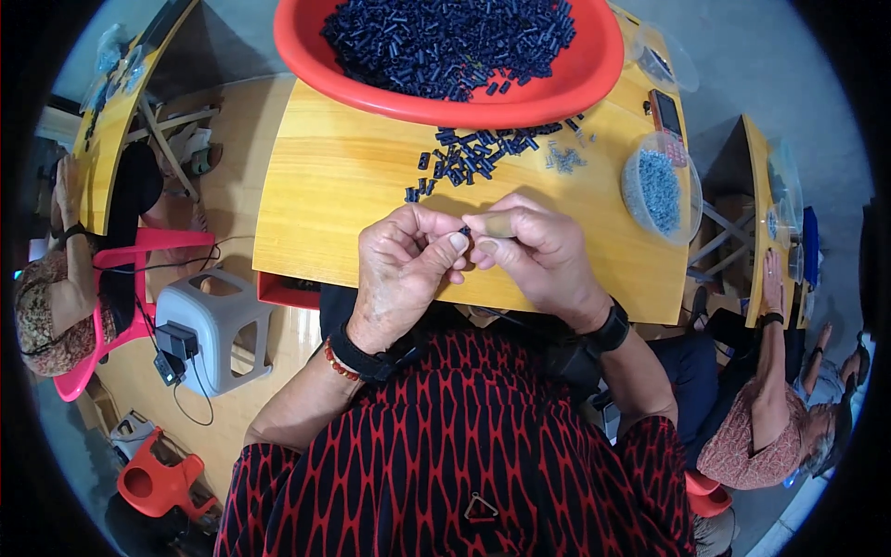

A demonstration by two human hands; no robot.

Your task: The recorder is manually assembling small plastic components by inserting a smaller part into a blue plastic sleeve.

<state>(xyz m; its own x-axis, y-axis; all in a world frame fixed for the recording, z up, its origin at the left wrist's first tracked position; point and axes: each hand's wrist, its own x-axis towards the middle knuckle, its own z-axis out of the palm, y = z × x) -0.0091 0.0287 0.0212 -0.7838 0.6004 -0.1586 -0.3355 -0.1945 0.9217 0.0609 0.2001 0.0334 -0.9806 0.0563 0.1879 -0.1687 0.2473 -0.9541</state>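
Both hands meet just above the near edge of the yellow table (343, 213). My left hand (404, 265) pinches a small black plastic piece (465, 230) between thumb and fingers. Against that piece, my right hand (543, 255) is closed in a pinch, with a tan cover on one finger; whatever its fingertips hold is too small to make out. Just beyond the hands lies a loose pile of short dark tubular pieces (469, 158). To its right is a little heap of tiny pale pieces (564, 158).
A red basin (445, 113) full of similar dark pieces stands at the far side. On the right are a clear round tub (691, 200) of tiny blue-grey pieces and a phone (665, 113). A grey stool (200, 325) stands left. Other people sit at tables on both sides.
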